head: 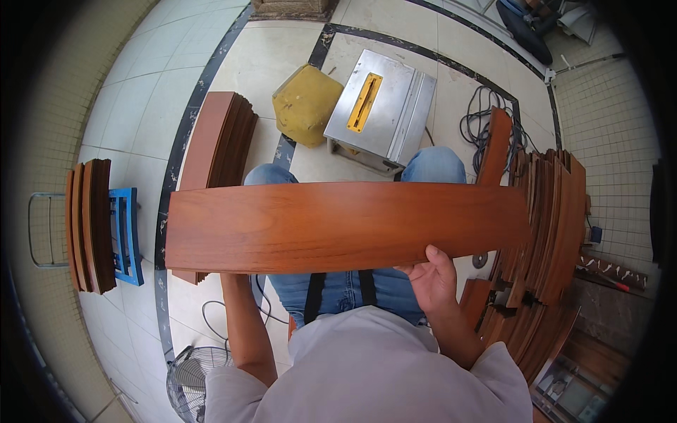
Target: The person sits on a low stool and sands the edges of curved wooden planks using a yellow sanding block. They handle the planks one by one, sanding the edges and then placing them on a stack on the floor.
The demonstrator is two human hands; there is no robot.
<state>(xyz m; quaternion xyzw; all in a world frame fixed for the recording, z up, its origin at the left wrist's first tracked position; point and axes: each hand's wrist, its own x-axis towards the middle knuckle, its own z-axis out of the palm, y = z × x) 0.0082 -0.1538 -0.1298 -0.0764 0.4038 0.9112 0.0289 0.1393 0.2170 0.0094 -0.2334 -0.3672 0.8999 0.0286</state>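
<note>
A long reddish-brown wooden floorboard (344, 227) lies crosswise above my lap, its smooth face up. My right hand (435, 275) grips its near edge right of the middle, with the thumb on top and the other fingers partly beneath. The board hides my left hand; only the forearm shows, running under the near edge left of the middle. Beyond my knees stands a table saw (378, 106) with a metal top and a yellow insert around the blade slot.
A yellow stool-like object (307, 106) stands beside the saw. Stacked floorboards (206, 140) rest at left, with more boards (550, 222) piled at right. A coiled black cable (478, 124) lies near them. Further left is a blue metal frame (132, 235); a wire-caged fan (190, 378) stands at lower left.
</note>
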